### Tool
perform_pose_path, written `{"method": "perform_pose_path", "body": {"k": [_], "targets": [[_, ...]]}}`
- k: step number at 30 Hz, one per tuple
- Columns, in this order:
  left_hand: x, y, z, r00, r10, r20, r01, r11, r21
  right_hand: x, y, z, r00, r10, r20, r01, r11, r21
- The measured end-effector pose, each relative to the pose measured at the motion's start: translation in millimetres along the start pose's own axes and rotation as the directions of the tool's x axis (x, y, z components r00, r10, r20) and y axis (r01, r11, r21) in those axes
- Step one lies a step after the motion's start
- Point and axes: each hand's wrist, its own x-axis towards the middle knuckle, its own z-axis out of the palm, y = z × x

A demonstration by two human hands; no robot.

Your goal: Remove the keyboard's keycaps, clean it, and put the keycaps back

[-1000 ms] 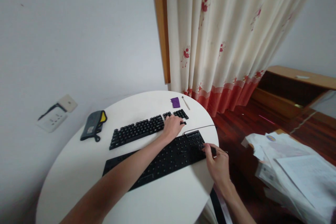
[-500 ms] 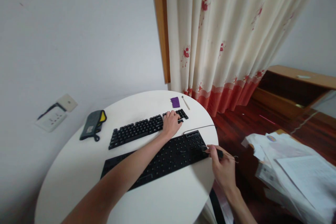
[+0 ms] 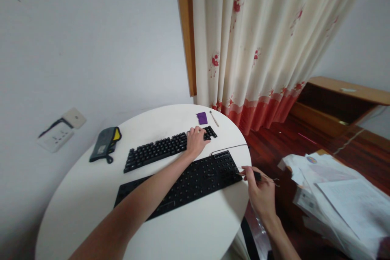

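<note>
My left hand (image 3: 196, 142) reaches over the table with its fingers spread and bent down onto the loose black keycaps (image 3: 157, 150), near the right end of their rows. My forearm crosses above a black keyboard base (image 3: 198, 183) with its keycaps off, hiding part of its left side. At the base's right end, my right hand (image 3: 260, 189) is closed around a wire keycap puller (image 3: 257, 176) with a dark handle. The thin wire loop of the puller points left over the corner of the base. Whether it touches a switch is too small to tell.
A purple cloth (image 3: 202, 118) and a thin brush (image 3: 214, 118) lie at the far side of the round white table (image 3: 76, 203). A grey pouch (image 3: 105, 146) sits at the left, near wall sockets. Papers (image 3: 347, 199) are piled to the right, beyond the table edge.
The whole view has shifted slightly. My left hand stays on the keycaps, and my right hand keeps the puller at the right end of the base.
</note>
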Motion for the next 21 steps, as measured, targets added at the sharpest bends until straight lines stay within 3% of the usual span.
{"method": "perform_pose_path", "body": {"k": [4, 9, 12, 15, 18, 21], "targets": [[1.1, 0.8, -3.9, 1.0, -0.007, 0.007, 0.007, 1.0, -0.019, 3.3, -1.9, -6.1, 1.0, -0.012, 0.021, 0.012, 1.0, 0.004], [-9.0, 14.2, -21.5, 1.0, 0.021, 0.014, -0.02, 0.996, -0.089, 18.9, 1.9, -15.9, 0.985, -0.139, 0.106, 0.138, 0.99, 0.017], [-34.2, 28.5, -36.8, 0.983, 0.163, 0.086, -0.145, 0.971, -0.188, 22.1, 11.5, -9.6, 0.954, -0.131, 0.268, 0.158, 0.984, -0.08], [-70.9, 41.4, -50.0, 0.939, 0.311, 0.146, -0.258, 0.918, -0.3, 14.9, 23.9, 3.1, 0.916, -0.126, 0.381, 0.245, 0.928, -0.282], [-103.8, 47.8, -56.0, 0.921, 0.359, 0.15, -0.285, 0.885, -0.369, 4.6, 33.7, 13.2, 0.92, -0.076, 0.385, 0.261, 0.852, -0.454], [-121.8, 47.7, -53.8, 0.917, 0.368, 0.156, -0.272, 0.86, -0.433, -1.3, 37.9, 18.0, 0.932, -0.045, 0.359, 0.236, 0.826, -0.512]]}}
